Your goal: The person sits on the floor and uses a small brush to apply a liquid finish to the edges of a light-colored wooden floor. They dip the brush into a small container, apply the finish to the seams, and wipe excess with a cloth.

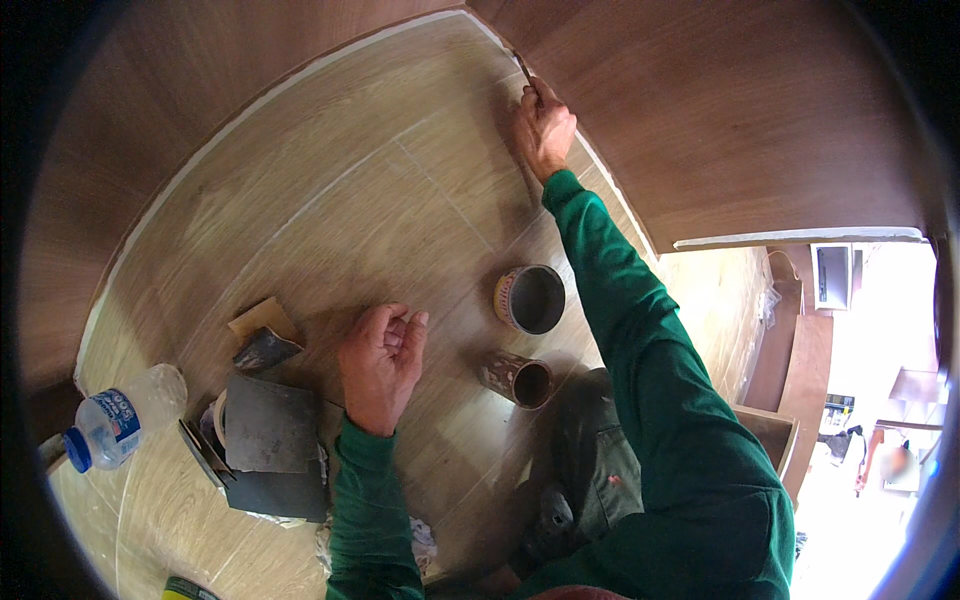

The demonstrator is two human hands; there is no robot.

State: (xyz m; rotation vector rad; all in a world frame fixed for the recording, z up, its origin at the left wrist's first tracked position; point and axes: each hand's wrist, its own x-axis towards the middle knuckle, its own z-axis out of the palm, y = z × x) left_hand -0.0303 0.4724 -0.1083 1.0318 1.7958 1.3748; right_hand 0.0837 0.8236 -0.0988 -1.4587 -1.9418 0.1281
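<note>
My right hand (545, 128) reaches far out along the brown wooden panel (720, 120), closed around a slim paintbrush (524, 68). The brush's tip meets the white strip (490, 32) where the panel joins the floor, near the far corner; its bristles are too small to make out. My left hand (382, 365) hovers over the floor, palm partly up, fingers loosely curled and thumb apart, holding nothing. To its right stand an open round tin (530, 300) with a dark inside and a narrower brown-smeared can (516, 380).
Left of my left hand lie dark sandpaper sheets (270, 425) on a pile, and a folded sandpaper piece (268, 347). A clear water bottle with a blue cap (125, 418) lies at the far left. White rags (422, 545) sit by my left forearm. Wooden panels border the wood-look floor (330, 260).
</note>
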